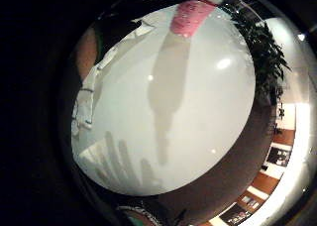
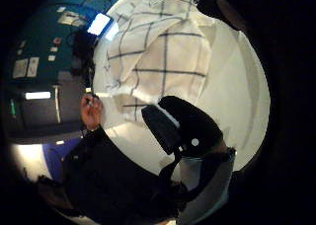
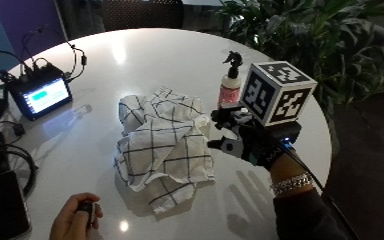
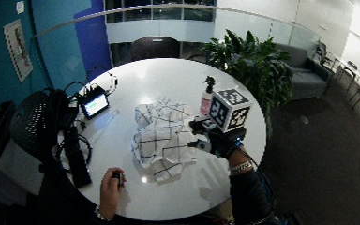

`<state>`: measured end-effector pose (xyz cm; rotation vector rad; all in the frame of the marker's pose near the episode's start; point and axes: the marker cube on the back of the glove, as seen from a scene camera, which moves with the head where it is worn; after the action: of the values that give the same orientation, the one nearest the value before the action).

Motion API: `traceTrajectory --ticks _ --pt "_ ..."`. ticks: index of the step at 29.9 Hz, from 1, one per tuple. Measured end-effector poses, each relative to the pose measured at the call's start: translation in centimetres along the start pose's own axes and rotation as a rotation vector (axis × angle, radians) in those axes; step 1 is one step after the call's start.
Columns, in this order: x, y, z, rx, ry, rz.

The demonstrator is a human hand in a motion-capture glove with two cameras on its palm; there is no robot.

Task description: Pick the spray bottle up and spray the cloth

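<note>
Spray bottle (image 3: 230,86): upright on the white table (image 3: 145,55), beyond the checked cloth (image 3: 162,142), untouched.
Cloth: crumpled, mid-table.
Right hand (image 3: 248,137): above the table beside the cloth, short of the bottle, holding nothing; fingers appear loosely extended, though the views are poor.
Step in hand: the reach.
Next move: likely forward to the bottle's body, fingers closing round it, then lift.

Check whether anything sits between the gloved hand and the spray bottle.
Nothing: in the outside view only bare table separates the gloved right hand from the spray bottle; the cloth lies beside the hand.
</note>
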<state>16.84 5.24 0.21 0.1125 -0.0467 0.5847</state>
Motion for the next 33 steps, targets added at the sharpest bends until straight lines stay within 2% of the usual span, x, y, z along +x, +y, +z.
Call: traceTrajectory --ticks 3,9,16,20,26,33 --pt "1.4 -0.4 0.1 0.095 -0.027 0.039" --pt "3.5 -0.9 -1.9 0.391 -0.074 0.117" --pt "6.3 -2.5 -6.0 0.581 -0.047 0.351" --pt "8.1 -3.4 -6.7 0.607 -0.098 0.449" --pt "9.6 -5.8 -5.6 0.551 -0.282 0.517" --pt "10.6 -7.5 -1.2 0.533 -0.491 0.509"
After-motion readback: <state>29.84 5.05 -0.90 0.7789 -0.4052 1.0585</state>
